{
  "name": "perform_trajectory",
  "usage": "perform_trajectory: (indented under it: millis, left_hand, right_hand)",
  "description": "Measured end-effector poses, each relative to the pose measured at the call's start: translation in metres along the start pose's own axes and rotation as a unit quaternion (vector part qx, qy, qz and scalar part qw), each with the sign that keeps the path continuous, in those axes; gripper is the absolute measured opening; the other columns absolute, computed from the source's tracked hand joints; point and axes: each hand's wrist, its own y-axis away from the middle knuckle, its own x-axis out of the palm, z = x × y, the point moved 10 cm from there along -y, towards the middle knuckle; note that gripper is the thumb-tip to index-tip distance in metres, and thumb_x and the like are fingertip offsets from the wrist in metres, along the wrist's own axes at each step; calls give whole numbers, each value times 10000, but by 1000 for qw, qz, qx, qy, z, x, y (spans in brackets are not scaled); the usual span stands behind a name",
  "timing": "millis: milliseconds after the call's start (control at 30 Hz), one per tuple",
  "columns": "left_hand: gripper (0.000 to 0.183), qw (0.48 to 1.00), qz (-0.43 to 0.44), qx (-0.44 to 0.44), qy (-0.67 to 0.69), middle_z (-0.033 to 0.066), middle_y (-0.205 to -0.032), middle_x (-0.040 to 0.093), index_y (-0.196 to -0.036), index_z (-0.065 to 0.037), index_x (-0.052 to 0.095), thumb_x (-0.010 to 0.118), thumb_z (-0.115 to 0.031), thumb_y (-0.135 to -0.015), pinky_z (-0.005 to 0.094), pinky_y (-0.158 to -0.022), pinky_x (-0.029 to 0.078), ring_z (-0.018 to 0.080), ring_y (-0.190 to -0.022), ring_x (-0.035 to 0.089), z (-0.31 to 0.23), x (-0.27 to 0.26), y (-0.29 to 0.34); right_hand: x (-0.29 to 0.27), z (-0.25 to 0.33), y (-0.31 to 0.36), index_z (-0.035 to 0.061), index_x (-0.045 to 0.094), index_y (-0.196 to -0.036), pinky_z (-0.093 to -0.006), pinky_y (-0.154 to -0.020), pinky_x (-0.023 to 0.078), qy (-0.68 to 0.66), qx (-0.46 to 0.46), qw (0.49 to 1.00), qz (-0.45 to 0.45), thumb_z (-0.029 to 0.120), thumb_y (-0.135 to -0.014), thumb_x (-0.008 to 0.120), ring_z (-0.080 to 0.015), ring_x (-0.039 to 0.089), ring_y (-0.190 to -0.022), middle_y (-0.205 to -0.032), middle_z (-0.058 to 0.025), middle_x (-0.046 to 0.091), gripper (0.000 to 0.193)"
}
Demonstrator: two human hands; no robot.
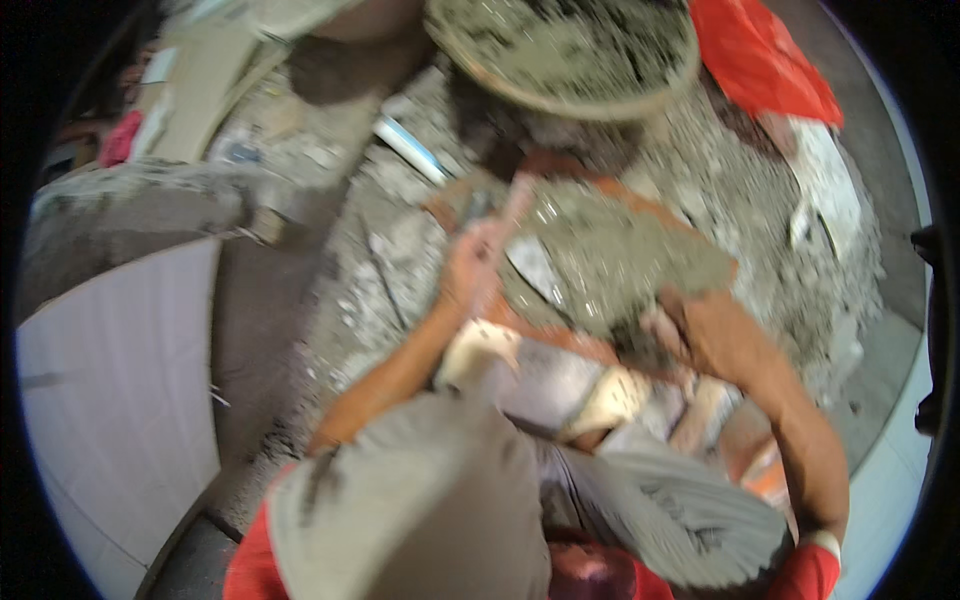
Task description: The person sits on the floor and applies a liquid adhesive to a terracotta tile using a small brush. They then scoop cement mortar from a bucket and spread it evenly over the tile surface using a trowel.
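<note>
Wet grey mortar (640,250) is spread thickly over a reddish-brown slab (560,338), whose edges show around it. My left hand (472,262) is at the slab's left edge, smeared by motion; whether it grips anything is unclear. A pale, shiny, pointed piece (535,268), like a trowel blade, lies on the mortar close to that hand. My right hand (695,328) is at the slab's near right edge with its fingers curled inward. Dark mortar is against those fingers, and what they hold is hidden.
A wide basin (570,108) of mortar stands beyond the slab, with a red plastic bag (765,60) to its right. A white-and-blue tube (410,148) lies on the rubble-strewn floor. Pale blocks (540,380) sit before my knees; a white panel (120,390) is at left.
</note>
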Motion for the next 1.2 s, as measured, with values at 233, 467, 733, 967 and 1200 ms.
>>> perform_trajectory:
  millis: [233,467,733,967,1200]
  left_hand:
    - [397,998,-23,-7,-59,56,-1120,647,-1244,11,624,434,-279,-1050,316,-1013,430,162,-1093,572,10,-8,0]
    - [464,985,38,45,-164,104,-1177,671,-1259,44,623,350,-269,-1052,325,-985,453,179,-1075,614,-11,9,1]
    - [443,943,20,105,-316,181,-1136,684,-1190,89,649,363,-206,-1024,326,-976,462,261,-1058,636,-38,18,8]
    - [452,944,-12,61,-325,198,-1172,694,-1210,66,651,386,-240,-1009,362,-996,447,302,-1087,637,-45,15,13]
    - [452,947,-18,52,-317,155,-1127,678,-1235,58,624,386,-256,-1014,333,-955,453,246,-1030,613,-35,10,11]
  right_hand:
    - [-22,-19,24,55,645,-964,-518,-615,539,64,76,995,10,381,-913,680,-429,670,-650,-672,-214,655,332]
    - [-26,-49,56,20,623,-896,-510,-596,515,60,121,991,-23,360,-888,702,-419,653,-597,-586,-195,611,348]
    - [3,-59,64,-10,647,-936,-492,-625,524,40,116,992,32,406,-912,694,-424,642,-576,-571,-179,609,419]
    - [20,-64,67,68,615,-1302,-565,-731,547,5,88,995,47,377,-987,605,-451,687,-843,-879,-259,701,441]
    - [28,-68,68,52,608,-1292,-564,-696,549,1,74,997,34,371,-983,613,-457,685,-806,-861,-259,698,444]
